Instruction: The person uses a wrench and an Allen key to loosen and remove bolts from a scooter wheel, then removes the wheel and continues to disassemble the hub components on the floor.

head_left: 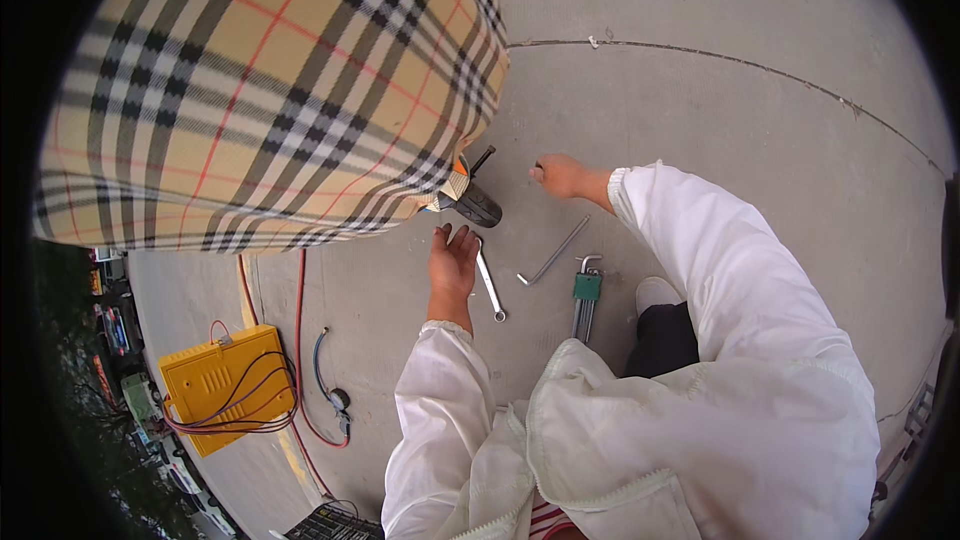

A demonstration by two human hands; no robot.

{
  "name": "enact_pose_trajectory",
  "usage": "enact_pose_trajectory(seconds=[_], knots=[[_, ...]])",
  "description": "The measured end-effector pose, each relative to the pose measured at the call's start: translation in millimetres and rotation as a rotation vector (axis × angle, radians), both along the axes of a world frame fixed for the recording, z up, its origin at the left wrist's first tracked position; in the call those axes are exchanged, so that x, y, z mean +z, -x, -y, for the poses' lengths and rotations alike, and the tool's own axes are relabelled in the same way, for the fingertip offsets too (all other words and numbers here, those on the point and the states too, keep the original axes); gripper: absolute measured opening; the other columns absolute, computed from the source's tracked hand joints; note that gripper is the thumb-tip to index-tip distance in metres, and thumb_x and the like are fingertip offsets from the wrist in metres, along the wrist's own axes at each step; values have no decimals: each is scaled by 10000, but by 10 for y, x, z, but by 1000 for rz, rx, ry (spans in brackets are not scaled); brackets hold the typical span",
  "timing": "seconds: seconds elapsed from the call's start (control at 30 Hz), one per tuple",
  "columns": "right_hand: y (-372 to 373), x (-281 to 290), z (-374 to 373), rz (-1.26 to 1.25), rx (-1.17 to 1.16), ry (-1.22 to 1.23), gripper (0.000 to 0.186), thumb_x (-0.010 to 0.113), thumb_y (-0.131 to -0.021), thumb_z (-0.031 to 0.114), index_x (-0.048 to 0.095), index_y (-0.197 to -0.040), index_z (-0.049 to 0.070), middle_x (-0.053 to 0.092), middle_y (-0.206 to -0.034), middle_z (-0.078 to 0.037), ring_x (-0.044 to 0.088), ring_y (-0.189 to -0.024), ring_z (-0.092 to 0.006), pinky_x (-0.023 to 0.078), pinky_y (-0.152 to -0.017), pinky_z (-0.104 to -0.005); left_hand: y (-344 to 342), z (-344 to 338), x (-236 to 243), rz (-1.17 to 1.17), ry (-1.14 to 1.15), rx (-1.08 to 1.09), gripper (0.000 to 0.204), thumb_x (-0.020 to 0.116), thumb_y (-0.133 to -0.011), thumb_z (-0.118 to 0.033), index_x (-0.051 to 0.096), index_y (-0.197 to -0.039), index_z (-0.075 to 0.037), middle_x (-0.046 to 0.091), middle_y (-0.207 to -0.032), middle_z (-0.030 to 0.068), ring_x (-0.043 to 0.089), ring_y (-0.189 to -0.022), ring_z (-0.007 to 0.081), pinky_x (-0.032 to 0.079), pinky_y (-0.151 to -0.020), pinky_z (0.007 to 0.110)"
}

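Note:
My left hand (453, 268) is open, palm up with the fingers slightly curled and apart. It is just below a black rounded part (478, 207) that juts out, with a short dark rod, from under a large plaid cover (270, 110). To the right, my right hand (560, 176) is closed over the concrete; whatever its fingers may hold is too small to make out. A silver combination wrench (489, 282) lies beside my left hand. Between my arms lie a loose L-shaped hex key (554, 252) and a hex key set in a green holder (588, 286).
A yellow plastic case (226, 385) wrapped with dark cables lies at the lower left. Beside it a red hose (301, 320) runs across the ground to a round gauge (340, 400). My shoe (656, 292) is right of the hex key set. Parked vehicles line the far left edge.

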State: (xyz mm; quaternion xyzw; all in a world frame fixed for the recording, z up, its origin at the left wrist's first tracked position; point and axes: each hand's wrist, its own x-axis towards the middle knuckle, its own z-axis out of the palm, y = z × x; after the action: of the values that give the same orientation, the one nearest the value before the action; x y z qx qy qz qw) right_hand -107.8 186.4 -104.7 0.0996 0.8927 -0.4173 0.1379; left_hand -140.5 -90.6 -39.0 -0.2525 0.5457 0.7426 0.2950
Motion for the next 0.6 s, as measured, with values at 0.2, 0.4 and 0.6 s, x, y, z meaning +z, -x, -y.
enact_pose_trajectory(seconds=[0.2,0.4,0.6], knots=[[398,91,84,-143,-150,352,429,470,-1001,355,582,-1161,-28,639,-1115,-254,606,-1050,-409,466,-902,-481,300,-350,20,-3,-122,19,474,380,-994,-320,453,-1406,-97,486,-1427,89,465,-1305,282,379,-1106,451],[609,54,138,-150,-198,474,417,494,-995,360,581,-1185,-1,644,-1120,-234,605,-1057,-394,469,-899,-461,412,-544,-72,60,10,-10,440,408,-996,-343,494,-1369,-127,513,-1411,82,497,-1278,275,418,-1076,480],[711,-17,135,-163,-181,503,378,508,-981,357,616,-1122,24,648,-1116,-213,599,-1054,-401,465,-891,-467,532,-411,-352,-3,-56,-42,489,486,-979,-412,483,-1381,-133,553,-1367,77,541,-1231,267,441,-1061,461]])
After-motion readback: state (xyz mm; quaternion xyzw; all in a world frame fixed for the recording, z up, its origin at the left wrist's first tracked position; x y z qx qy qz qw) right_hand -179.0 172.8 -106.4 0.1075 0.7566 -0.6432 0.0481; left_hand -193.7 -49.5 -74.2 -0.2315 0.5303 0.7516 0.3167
